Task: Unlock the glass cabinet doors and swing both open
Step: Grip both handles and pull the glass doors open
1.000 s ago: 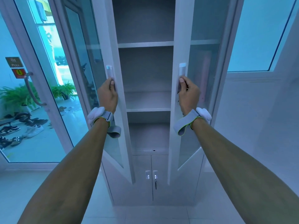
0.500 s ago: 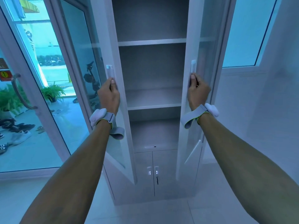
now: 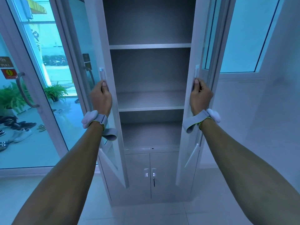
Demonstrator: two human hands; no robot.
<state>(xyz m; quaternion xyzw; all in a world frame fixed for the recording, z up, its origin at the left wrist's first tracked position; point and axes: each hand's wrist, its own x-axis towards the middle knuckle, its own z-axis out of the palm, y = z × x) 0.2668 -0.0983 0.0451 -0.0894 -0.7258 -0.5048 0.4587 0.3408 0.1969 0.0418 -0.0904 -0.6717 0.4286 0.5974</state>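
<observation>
Standing wide open, the left glass door [image 3: 97, 51] and right glass door [image 3: 200, 46] flank the cabinet [image 3: 150, 46] shelves; the left hand [image 3: 101, 97] grips the left handle [image 3: 102, 75], the right hand [image 3: 200, 97] the right handle [image 3: 196, 72].

The top of the tall cabinet [image 3: 150, 21] is cut off by the upper edge, so its uppermost shelf space shows only in part. The fingers of the left hand [image 3: 101, 99] curl out of sight behind the edge of the left glass door [image 3: 92, 46]; only the thumb and the back of the hand show. The right hand [image 3: 200, 97] likewise hides its fingers around the right glass door [image 3: 200, 46], seen almost edge-on. Both elbows fall outside the bottom edge. A small dark object hanging at the lower doors [image 3: 151, 174] is too small to identify. Sign lettering [image 3: 4, 62] on the entrance door is partly cut off at the left edge.
</observation>
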